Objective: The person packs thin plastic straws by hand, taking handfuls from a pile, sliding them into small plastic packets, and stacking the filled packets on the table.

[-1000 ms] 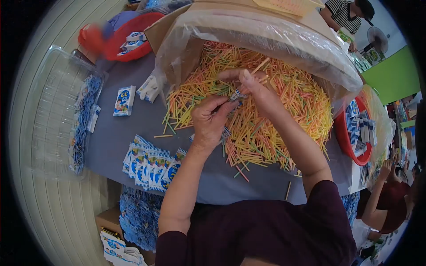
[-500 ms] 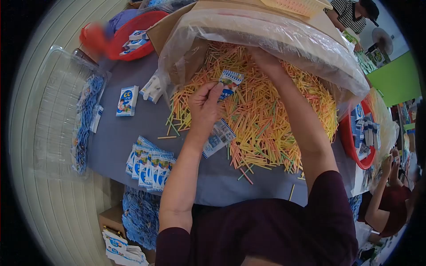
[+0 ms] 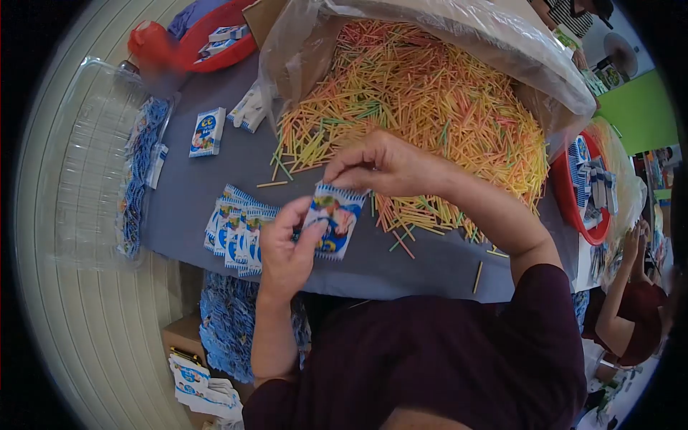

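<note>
My left hand (image 3: 287,247) grips a blue-and-white printed packet (image 3: 337,223) upright, thumb across its front. Bent over the top edge of this packet is my right hand (image 3: 376,163), its fingers pinched together; whatever is between them is hidden. Beyond both hands, a large heap of thin yellow, orange, pink and green sticks (image 3: 423,107) spills out of a plastic-lined cardboard box. Left of my left hand lies an overlapping row of similar packets (image 3: 240,233).
A small printed box (image 3: 207,132) and white packs (image 3: 249,109) lie at left. Red basins (image 3: 236,56) stand at back left and right. A clear plastic tray (image 3: 89,172) holds blue strips. Another person's arms (image 3: 622,272) show at right.
My right hand has come out of the stick heap to the packet's top edge. My left hand has drawn the packet nearer to me. The view has tilted slightly.
</note>
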